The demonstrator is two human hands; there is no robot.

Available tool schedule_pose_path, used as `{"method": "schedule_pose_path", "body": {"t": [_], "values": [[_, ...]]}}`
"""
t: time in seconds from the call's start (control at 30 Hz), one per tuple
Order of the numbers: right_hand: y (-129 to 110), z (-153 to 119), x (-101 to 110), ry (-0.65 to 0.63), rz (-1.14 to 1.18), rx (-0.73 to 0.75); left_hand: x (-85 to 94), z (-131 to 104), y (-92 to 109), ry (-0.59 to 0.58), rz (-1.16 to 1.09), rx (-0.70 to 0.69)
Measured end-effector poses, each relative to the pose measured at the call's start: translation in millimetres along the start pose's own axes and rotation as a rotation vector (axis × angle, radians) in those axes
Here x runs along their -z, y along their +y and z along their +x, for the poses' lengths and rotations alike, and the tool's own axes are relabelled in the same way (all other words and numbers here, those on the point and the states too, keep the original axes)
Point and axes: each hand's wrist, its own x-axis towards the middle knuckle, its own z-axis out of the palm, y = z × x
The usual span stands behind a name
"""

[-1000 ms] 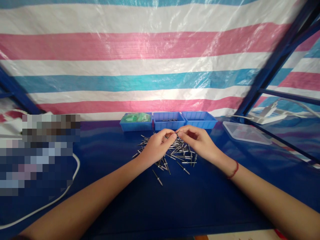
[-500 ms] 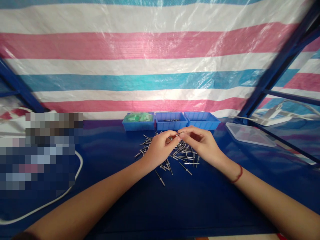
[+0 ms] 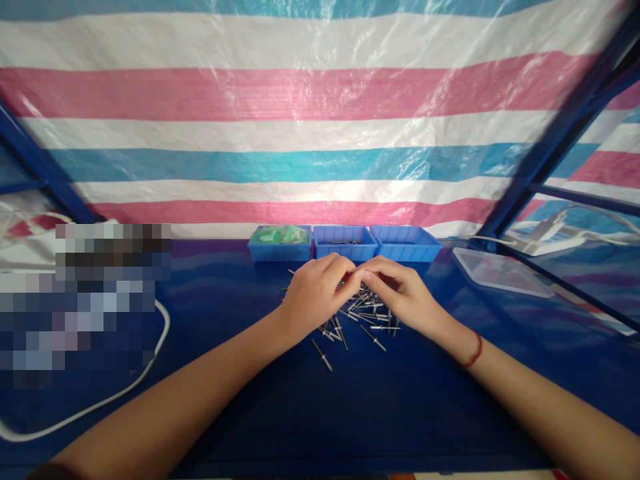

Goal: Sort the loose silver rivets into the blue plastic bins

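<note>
My left hand (image 3: 316,293) and my right hand (image 3: 403,290) meet at the fingertips above a loose heap of silver pop rivets (image 3: 373,313). Both are closed in a pinch. Between thumbs and forefingers sits a pop rivet, now almost wholly covered by the fingers. The left hand hides part of the heap behind it. One stray rivet (image 3: 323,355) lies on the blue table (image 3: 360,413) nearer to me, apart from the others.
At the back stand three blue bins: one with green packets (image 3: 280,237), a middle one (image 3: 345,252) with some rivets, and a right one (image 3: 405,253). A clear plastic lid (image 3: 503,273) lies to the right. A white cable (image 3: 125,393) curves along the left.
My left hand has turned, its fingers now curling over the rivet and hiding it. The right hand stays close against it. The view has shifted slightly.
</note>
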Motion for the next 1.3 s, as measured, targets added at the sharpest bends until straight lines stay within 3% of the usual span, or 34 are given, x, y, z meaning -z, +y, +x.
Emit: {"method": "schedule_pose_path", "body": {"t": [0.17, 0.37, 0.57, 0.7, 0.83, 1.0, 1.13, 1.3], "values": [[-4, 0, -2, -0.014, -0.038, -0.061, 2.5, 2, -4, -0.126, -0.009, 0.117], [12, 28, 7, 0.18, -0.44, -0.012, 7.5, 2, -27, -0.269, 0.042, 0.235], [25, 81, 7, 0.204, -0.731, 0.063, 8.1, -2, -38, -0.332, 0.074, 0.211], [32, 100, -1, 0.162, -0.851, -0.011, 5.1, -5, -37, -0.386, 0.051, 0.119], [37, 90, -3, 0.145, -0.828, -0.043, -0.7, -8, -39, -0.453, 0.047, -0.029], [29, 50, 3, 0.134, -0.645, -0.058, -11.3, -5, -33, -0.532, 0.061, -0.208], [30, 26, 7, 0.123, -0.544, -0.152, -18.5, 0, -26, -0.599, 0.139, -0.249], [30, 23, 7, 0.141, -0.436, -0.196, -21.2, 3, -22, -0.597, 0.176, -0.239]]}}
